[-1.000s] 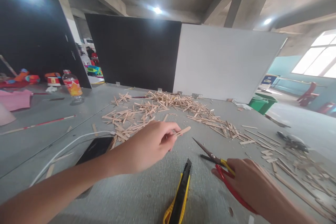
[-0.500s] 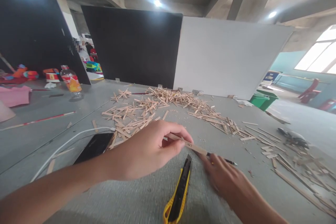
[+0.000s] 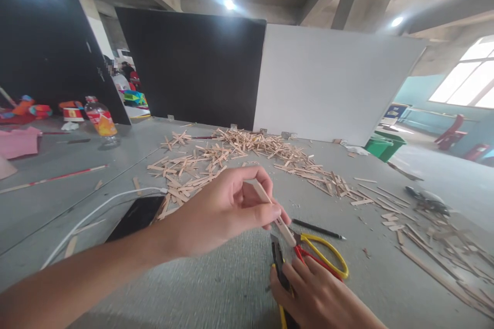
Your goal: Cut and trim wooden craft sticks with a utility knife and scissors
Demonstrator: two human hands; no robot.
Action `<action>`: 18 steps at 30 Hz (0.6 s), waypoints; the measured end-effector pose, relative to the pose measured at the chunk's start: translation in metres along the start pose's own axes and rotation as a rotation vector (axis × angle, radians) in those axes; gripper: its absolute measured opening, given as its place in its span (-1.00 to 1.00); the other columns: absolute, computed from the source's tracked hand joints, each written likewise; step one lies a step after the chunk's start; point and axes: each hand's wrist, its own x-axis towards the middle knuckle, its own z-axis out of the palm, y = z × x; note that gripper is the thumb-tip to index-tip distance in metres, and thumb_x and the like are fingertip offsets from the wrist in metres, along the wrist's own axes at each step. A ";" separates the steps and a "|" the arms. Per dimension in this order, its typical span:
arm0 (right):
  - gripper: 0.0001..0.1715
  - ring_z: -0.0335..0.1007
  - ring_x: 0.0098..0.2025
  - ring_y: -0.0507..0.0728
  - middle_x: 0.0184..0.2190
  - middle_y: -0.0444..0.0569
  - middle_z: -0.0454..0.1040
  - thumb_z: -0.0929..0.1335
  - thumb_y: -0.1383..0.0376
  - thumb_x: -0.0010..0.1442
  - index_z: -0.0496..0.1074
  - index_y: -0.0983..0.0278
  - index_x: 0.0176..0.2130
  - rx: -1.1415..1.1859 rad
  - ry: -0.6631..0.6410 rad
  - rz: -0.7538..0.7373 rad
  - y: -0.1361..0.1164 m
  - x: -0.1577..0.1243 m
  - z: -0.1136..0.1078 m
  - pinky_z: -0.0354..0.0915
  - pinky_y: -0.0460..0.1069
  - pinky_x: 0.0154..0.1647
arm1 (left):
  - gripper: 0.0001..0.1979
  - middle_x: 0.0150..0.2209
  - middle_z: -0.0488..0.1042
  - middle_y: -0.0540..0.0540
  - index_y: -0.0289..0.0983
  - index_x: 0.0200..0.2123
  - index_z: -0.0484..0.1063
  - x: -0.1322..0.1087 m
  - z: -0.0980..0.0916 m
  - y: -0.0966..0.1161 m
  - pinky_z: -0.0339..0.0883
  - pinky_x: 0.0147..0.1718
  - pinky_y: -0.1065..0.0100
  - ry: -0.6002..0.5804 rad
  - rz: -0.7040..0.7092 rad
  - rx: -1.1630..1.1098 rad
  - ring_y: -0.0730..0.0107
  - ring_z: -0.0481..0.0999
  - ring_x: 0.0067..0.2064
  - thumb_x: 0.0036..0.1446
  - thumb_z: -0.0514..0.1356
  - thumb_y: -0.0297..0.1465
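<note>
My left hand is closed in a pinch on a flat wooden stick that slants down to the right above the grey table. My right hand is low at the bottom edge, its fingers wrapped round the black and yellow utility knife. The stick's lower end hangs just above the knife's tip. Red and yellow scissors lie shut on the table beside my right hand. A black pencil lies just behind them.
A wide heap of wooden sticks covers the table's middle and trails right to scraps. A dark phone with a white cable lies left. A bottle stands far left. Black and white boards back the table.
My right hand let go of the scissors, which now lie on the table, and has come back to take the utility knife. My left hand turned the stick downward towards the knife.
</note>
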 end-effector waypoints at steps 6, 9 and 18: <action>-0.64 0.52 -0.53 0.16 -0.46 -0.03 0.58 0.19 0.56 0.35 0.47 0.39 -0.02 -0.010 0.011 -0.113 0.008 0.001 -0.013 0.41 0.03 -0.56 | -0.75 -0.30 0.51 0.01 -0.15 0.05 0.32 0.001 0.006 -0.006 0.42 -0.58 0.42 -0.014 -0.051 -0.014 0.29 0.65 -0.43 0.48 0.15 -0.14; -0.60 0.59 -0.50 0.16 -0.43 0.04 0.64 0.10 0.59 0.42 0.43 0.42 -0.03 0.027 0.121 -0.077 0.012 -0.003 -0.012 0.43 0.02 -0.53 | -0.58 -0.32 0.45 0.05 -0.07 0.29 0.22 -0.001 0.006 -0.010 0.39 -0.65 0.44 0.021 -0.102 0.001 0.32 0.60 -0.47 0.47 0.16 -0.13; -0.61 0.49 -0.60 0.08 -0.47 0.04 0.60 0.01 0.37 0.60 0.33 0.38 -0.06 0.323 0.232 0.134 0.013 -0.012 0.000 0.46 -0.03 -0.47 | -0.83 -0.26 0.55 0.05 -0.13 -0.07 0.62 -0.006 0.009 0.002 0.37 -0.34 0.43 0.063 -0.112 0.403 0.47 0.50 -0.31 0.38 0.26 -0.25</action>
